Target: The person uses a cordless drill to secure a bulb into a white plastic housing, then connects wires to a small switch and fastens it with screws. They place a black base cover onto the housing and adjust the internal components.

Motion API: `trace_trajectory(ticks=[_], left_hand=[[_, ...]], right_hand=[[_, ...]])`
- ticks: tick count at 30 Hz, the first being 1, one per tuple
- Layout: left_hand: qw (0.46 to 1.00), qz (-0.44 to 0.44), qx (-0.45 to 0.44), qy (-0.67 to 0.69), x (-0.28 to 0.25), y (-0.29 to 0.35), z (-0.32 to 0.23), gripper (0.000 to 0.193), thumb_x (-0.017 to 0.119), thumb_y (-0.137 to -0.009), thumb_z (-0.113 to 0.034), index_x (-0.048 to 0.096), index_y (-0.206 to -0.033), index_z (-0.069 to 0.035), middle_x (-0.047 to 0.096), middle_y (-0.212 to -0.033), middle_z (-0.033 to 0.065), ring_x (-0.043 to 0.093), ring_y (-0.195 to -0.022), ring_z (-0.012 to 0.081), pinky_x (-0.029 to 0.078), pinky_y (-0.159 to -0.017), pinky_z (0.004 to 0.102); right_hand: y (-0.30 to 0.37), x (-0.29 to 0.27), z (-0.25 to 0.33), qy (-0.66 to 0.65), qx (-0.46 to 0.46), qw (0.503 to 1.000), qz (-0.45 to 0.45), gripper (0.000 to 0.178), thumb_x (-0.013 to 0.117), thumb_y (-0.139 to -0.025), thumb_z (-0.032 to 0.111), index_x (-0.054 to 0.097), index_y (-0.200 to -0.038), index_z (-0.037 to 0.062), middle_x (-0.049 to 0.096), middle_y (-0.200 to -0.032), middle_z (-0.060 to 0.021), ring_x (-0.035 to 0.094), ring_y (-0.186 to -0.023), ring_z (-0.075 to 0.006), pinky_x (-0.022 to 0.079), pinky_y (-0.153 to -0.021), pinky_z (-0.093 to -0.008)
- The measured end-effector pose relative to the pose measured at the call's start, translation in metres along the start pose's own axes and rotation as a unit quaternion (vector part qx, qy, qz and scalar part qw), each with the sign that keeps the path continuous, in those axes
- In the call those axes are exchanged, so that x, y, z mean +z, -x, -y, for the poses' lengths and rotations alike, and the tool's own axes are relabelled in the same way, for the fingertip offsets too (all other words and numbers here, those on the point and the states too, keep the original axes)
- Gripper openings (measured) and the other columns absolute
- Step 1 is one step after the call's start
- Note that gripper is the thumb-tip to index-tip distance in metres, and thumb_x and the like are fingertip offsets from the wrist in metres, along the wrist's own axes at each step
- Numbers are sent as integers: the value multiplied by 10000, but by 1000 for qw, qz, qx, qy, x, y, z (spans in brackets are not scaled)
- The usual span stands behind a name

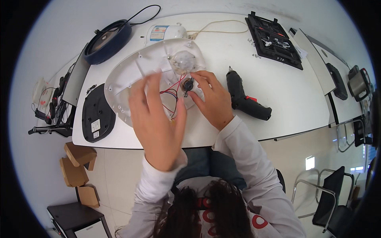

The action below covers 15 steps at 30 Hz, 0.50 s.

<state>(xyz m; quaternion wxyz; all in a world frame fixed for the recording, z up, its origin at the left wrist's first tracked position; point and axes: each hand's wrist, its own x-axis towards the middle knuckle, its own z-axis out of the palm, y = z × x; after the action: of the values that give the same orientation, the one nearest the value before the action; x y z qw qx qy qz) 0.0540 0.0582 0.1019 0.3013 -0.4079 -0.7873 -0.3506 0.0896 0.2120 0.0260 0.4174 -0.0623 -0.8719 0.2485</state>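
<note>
A white plastic shell (pixel 125 69) lies hollow side up in front of me, with ribs and screw posts inside. My left hand (pixel 158 115) is over its near part, fingers spread and slightly smeared, holding nothing. In the thumb and fingertips of my right hand (pixel 212 97) is a small round dark part (pixel 187 84) with a brass-coloured rim, at the shell's right side. Red and dark wires (pixel 175 95) run beside it, partly hidden by my left hand. A translucent dome-shaped part (pixel 183 62) sits in the shell just beyond.
Right of my hand lies a black cordless screwdriver (pixel 247 99) with a red switch. An open black tool case (pixel 274 41) is at the back right, loose screws (pixel 254 54) beside it. Left are a black base plate (pixel 97 113) and dark blue round base (pixel 108 41); behind, a white canister (pixel 168 32).
</note>
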Motion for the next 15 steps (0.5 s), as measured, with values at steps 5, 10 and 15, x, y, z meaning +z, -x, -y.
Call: trace_trajectory(ticks=[5, 10, 15], left_hand=[[978, 108, 75, -162, 28, -41, 14, 912, 808, -656, -161, 365, -1447, -66, 348, -1422, 241, 274, -1364, 421, 214, -1127, 548], [968, 122, 45, -214, 38, -33, 13, 961, 844, -625, -195, 370, -1461, -151, 381, -1412, 146, 322, -1345, 359, 190, -1113, 606], [969, 125, 58, -207, 19, -31, 18, 890, 824, -661, -221, 401, -1439, -131, 382, -1409, 162, 322, -1333, 374, 192, -1103, 616]], right_hand=[[1, 1, 1, -6, -4, 1000, 6, 522, 750, -740, 62, 575, -1232, 76, 566, -1194, -61, 648, -875, -221, 529, -681, -314], [-2, 6, 1, 4, 6, 1000, 15, 487, 726, -754, 71, 567, -1215, 67, 544, -1212, -49, 633, -958, -237, 539, -724, -328], [-2, 6, 2, -16, 20, 1000, 8, 443, 711, -777, 95, 564, -1195, 81, 533, -1196, -42, 620, -986, -238, 546, -732, -341]])
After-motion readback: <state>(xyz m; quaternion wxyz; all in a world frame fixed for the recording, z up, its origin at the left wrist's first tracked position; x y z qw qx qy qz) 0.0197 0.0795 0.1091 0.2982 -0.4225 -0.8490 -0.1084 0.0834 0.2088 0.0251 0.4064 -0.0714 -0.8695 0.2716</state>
